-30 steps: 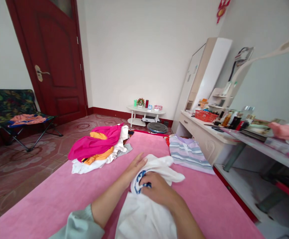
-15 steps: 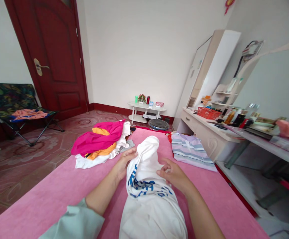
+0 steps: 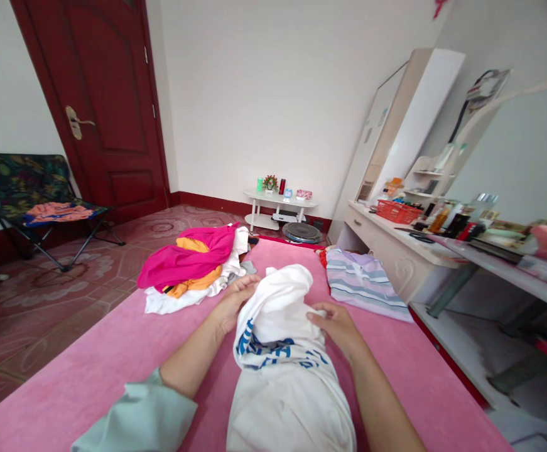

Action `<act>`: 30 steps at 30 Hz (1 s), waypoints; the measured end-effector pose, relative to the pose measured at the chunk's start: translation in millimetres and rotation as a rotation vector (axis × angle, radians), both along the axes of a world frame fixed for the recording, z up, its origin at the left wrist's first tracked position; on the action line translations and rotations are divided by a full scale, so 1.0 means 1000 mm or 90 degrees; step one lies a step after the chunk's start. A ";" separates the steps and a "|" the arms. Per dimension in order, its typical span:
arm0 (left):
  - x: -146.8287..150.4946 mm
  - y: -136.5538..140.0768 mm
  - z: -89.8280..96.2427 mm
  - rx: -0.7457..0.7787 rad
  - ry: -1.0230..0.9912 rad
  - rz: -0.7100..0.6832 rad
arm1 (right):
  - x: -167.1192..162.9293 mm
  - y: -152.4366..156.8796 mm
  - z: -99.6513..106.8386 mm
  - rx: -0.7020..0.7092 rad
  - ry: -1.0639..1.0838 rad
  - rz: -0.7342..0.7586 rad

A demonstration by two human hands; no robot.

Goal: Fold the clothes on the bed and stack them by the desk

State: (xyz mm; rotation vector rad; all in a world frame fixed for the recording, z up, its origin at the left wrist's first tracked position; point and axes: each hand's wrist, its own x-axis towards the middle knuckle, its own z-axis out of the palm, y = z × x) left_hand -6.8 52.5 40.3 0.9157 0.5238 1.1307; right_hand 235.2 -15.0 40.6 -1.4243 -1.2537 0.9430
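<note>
A white garment with blue lettering (image 3: 277, 314) lies bunched in front of me, its far end raised in a rounded fold. My left hand (image 3: 238, 298) pinches the cloth along its left edge, fingers closed. On the other side, my right hand (image 3: 332, 323) grips the right edge between thumb and fingers. Below the lettering, plain white cloth (image 3: 292, 408) stretches toward me; I cannot tell whether it is the same piece. All of it rests on a pink bedspread (image 3: 390, 376).
Left of the hands is a loose heap of magenta, orange and white clothes (image 3: 193, 257). A folded striped shirt (image 3: 362, 282) lies at right. Beyond stand a small white table (image 3: 280, 199), a dressing table (image 3: 390, 242) and a folding chair (image 3: 23, 188) with clothing on it.
The right thumb and fingers have closed on the cloth's right edge. The far end of the white garment has opened wider and folded over to the right. The left hand keeps its hold.
</note>
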 end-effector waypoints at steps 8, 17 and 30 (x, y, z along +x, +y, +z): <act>-0.015 0.021 -0.013 0.002 -0.010 0.063 | 0.021 -0.011 0.052 0.379 0.230 -0.387; 0.026 -0.003 -0.026 0.214 0.441 0.102 | -0.008 -0.023 0.076 0.414 0.237 -0.304; -0.018 0.011 0.009 0.078 0.274 0.054 | 0.063 -0.015 0.057 0.598 0.358 -0.673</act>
